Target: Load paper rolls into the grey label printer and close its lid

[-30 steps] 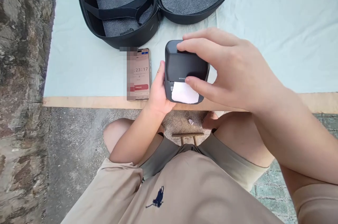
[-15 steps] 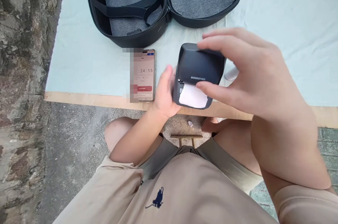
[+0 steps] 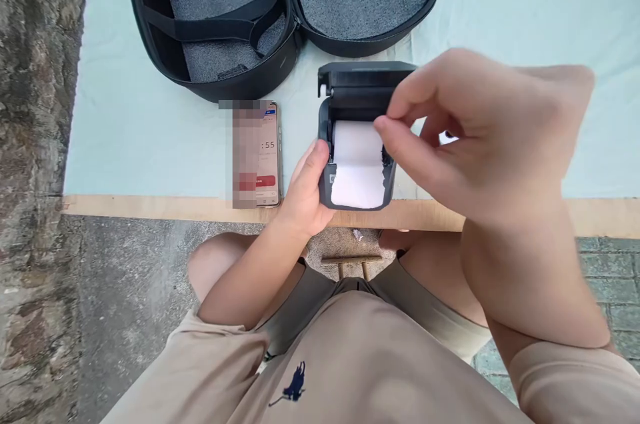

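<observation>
A small dark label printer stands at the table's near edge with its lid swung up and open. A white paper roll lies exposed inside. My left hand grips the printer's left side, thumb on its rim. My right hand hovers over the printer's right side with its fingers curled. Its thumb and forefinger come together at the roll's right end, and I cannot see whether anything is pinched between them.
A phone with a lit screen lies left of the printer. An open black zip case with grey padding and straps sits behind them. A pale cloth covers the wooden table. A stone wall rises on the left.
The printer's lid was closed under my right hand and now stands open, showing the roll. The right hand shifted to the printer's right side and its fingers curled. The left hand kept its grip.
</observation>
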`<state>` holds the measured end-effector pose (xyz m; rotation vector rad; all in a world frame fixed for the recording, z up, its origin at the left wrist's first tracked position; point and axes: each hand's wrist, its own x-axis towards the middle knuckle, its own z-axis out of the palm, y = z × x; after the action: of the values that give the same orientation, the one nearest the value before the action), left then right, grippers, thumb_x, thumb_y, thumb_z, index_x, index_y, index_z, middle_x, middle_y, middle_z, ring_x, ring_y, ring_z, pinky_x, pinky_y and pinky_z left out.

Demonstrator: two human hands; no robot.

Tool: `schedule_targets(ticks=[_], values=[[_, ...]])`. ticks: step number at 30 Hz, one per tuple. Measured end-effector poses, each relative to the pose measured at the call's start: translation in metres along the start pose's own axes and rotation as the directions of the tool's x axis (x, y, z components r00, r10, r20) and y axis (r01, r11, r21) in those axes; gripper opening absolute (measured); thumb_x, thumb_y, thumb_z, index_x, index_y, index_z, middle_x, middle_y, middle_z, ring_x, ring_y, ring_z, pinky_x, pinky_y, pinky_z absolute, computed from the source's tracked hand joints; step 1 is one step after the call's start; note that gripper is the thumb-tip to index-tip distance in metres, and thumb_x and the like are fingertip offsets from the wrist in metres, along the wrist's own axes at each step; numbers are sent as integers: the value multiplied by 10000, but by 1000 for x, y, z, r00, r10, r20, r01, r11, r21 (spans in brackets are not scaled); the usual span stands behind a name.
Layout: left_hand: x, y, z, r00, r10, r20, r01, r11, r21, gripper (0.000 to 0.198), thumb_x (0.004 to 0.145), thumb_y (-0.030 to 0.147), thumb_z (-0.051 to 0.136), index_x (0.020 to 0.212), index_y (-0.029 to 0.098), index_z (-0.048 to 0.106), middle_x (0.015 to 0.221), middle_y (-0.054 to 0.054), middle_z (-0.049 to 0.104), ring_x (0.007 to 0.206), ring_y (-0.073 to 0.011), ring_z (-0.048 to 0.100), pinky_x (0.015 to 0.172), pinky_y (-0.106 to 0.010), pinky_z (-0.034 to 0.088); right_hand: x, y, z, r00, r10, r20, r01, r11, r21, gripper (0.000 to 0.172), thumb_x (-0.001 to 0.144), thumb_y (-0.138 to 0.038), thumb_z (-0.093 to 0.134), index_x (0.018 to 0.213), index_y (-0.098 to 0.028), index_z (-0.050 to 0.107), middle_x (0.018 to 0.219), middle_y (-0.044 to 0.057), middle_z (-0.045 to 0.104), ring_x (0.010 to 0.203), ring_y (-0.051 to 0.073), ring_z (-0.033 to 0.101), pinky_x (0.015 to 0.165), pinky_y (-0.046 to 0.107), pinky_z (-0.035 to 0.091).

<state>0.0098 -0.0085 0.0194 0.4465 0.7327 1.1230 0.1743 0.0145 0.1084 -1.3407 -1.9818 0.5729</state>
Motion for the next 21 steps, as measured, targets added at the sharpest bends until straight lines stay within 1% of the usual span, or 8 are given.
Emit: schedule_targets(ticks=[1, 3, 5, 6, 10, 15, 18, 21], values=[[0, 1, 1, 1000, 5, -5, -5, 1000, -4, 429, 975, 567, 425, 1102, 259, 696, 1200, -13, 758, 1399, -249, 553, 1131, -382, 516, 0, -2, 1, 997, -74, -17, 71, 986, -149, 60, 870, -271, 602, 810, -281, 609, 676, -22, 608, 672, 161, 637, 663, 387, 587], [1, 1, 2, 1000, 3, 3, -3, 1000, -2, 453, 973, 581, 412, 1099, 256, 701, 1201, -22, 757, 1406, -255, 545, 1140, -386, 509, 2, -4, 3, 988, -154, -5, 145, 939, -312, 49, 881, -264, 586, 894, -278, 631, 834, -28, 703, 663, 149, 638, 587, 342, 534], [0, 1, 2, 1000, -9, 20, 9, 1000, 2, 438, 967, 573, 439, 1092, 246, 703, 1218, -30, 749, 1411, -264, 539, 1151, -391, 500, 4, -4, 5, 991, -133, 17, 132, 940, -314, 99, 878, -245, 586, 959, -274, 636, 1025, -31, 729, 762, 163, 673, 597, 328, 511], [-1, 0, 1, 1000, -16, 27, 16, 1000, 6, 416, 964, 558, 462, 1092, 242, 700, 1230, -31, 744, 1413, -267, 536, 1156, -392, 495, 5, -3, 5, 994, -110, 27, 113, 942, -317, 111, 872, -230, 585, 960, -273, 635, 1032, -33, 727, 775, 167, 673, 606, 327, 498], [-3, -2, -3, 1000, -15, 14, 14, 1000, 26, 366, 949, 519, 523, 1108, 231, 684, 1275, -29, 723, 1422, -265, 524, 1158, -373, 493, 8, -1, 8, 986, 63, 155, 15, 889, -457, 136, 864, -236, 553, 944, -270, 658, 834, -11, 701, 663, 176, 603, 586, 336, 392], [-4, -2, -3, 999, 2, 34, -5, 997, 74, 374, 950, 502, 538, 1169, 230, 672, 1279, -26, 719, 1440, -260, 502, 1144, -352, 504, 6, -1, 12, 938, 197, 285, 12, 804, -595, 290, 869, -296, 507, 1126, -303, 641, 965, 23, 724, 711, 221, 609, 554, 302, 195], [-4, -2, -2, 997, 33, 74, -41, 994, 101, 362, 939, 481, 577, 1196, 241, 667, 1261, -27, 723, 1431, -263, 513, 1140, -352, 506, 5, 1, 15, 924, 219, 314, 22, 788, -615, 303, 832, -301, 543, 1120, -298, 638, 883, 43, 699, 654, 203, 572, 556, 289, 189], [-4, -4, -4, 996, 43, 75, -50, 995, 88, 345, 930, 477, 595, 1163, 236, 679, 1255, -28, 725, 1424, -266, 522, 1141, -361, 509, 3, 0, 11, 950, 150, 275, 28, 834, -551, 271, 790, -268, 551, 1039, -272, 655, 764, 36, 650, 600, 170, 517, 560, 282, 213]])
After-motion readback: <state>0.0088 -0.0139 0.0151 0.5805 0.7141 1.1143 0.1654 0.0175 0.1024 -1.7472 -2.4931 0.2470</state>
